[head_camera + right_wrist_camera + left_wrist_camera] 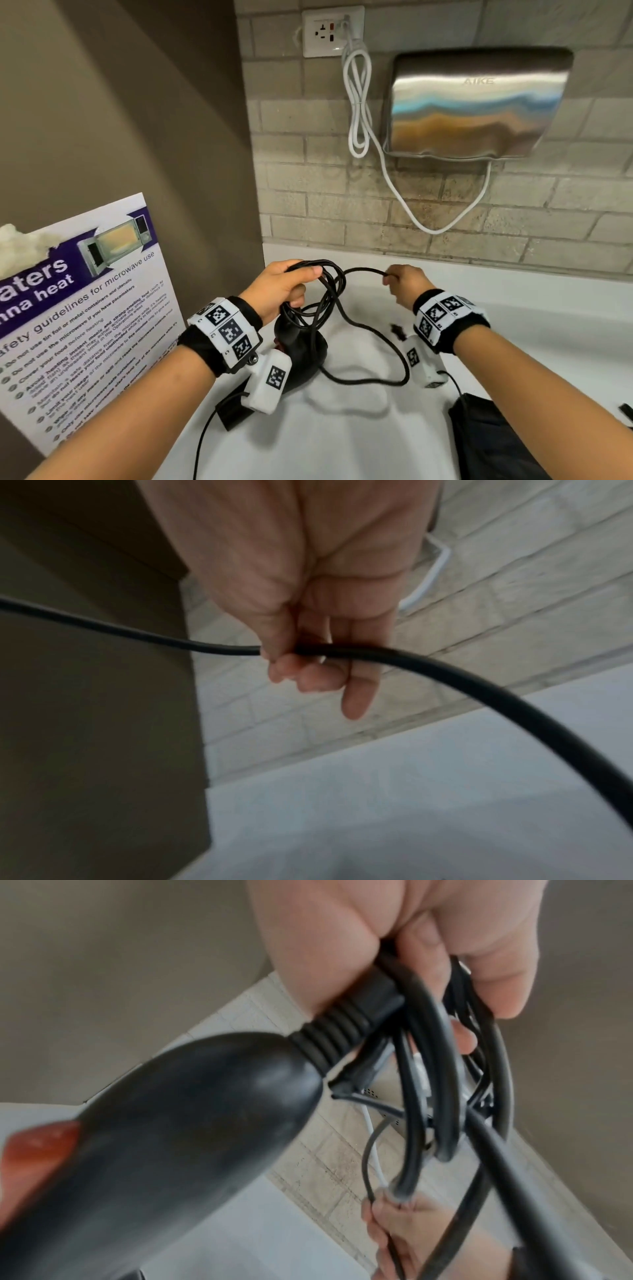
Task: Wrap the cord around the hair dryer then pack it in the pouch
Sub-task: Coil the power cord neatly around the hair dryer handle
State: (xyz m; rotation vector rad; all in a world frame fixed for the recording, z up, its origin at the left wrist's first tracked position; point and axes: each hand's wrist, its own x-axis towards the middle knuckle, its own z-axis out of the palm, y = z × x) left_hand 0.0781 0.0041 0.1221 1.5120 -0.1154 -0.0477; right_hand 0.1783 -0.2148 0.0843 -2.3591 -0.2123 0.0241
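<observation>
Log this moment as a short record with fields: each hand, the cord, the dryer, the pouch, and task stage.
left hand: grips gathered loops of the thin black power cord at the dryer's handle end
right hand: pinches a free stretch of cord
black plastic hair dryer: hangs below the left grip, above the white counter
dark fabric pouch: lies on the counter, lower right
stage: wrapping unfinished, slack cord trails loose

Hair dryer (164, 1137): black plastic, smooth, semi-gloss. Cord (373, 346): black rubbery sheath, matt. Hand dryer (476, 102): brushed metal, reflective. Wall (342, 205): rough brick tile. Counter (342, 428): smooth white.
</observation>
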